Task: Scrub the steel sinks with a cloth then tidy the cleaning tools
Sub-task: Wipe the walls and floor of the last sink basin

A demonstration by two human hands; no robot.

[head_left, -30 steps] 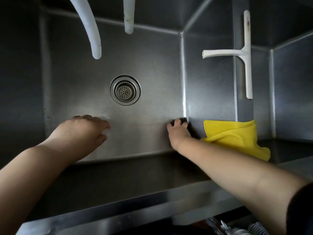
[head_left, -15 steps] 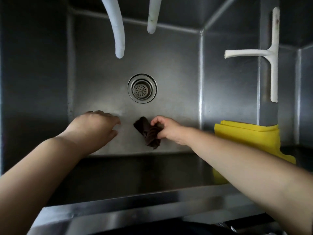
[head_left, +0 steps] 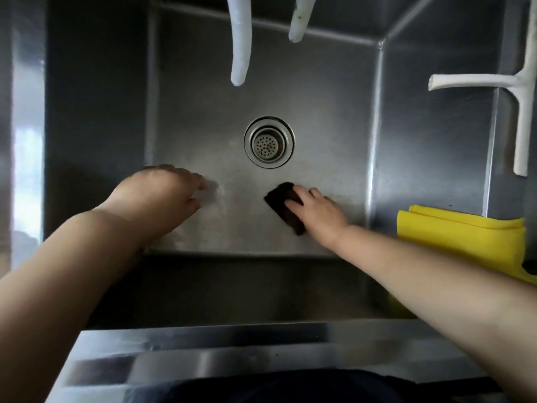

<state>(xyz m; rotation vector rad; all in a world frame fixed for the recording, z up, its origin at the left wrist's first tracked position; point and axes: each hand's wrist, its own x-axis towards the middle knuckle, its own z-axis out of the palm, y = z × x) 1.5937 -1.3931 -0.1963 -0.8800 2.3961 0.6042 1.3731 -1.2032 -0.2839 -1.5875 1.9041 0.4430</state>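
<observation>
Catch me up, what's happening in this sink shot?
A person is scrubbing the floor of a steel sink. The right hand presses a dark cloth flat against the bottom, just below and to the right of the drain. The left hand rests empty on the sink floor to the left. A yellow cloth is draped over the divider on the right, with a white squeegee above it. Neither is in use.
</observation>
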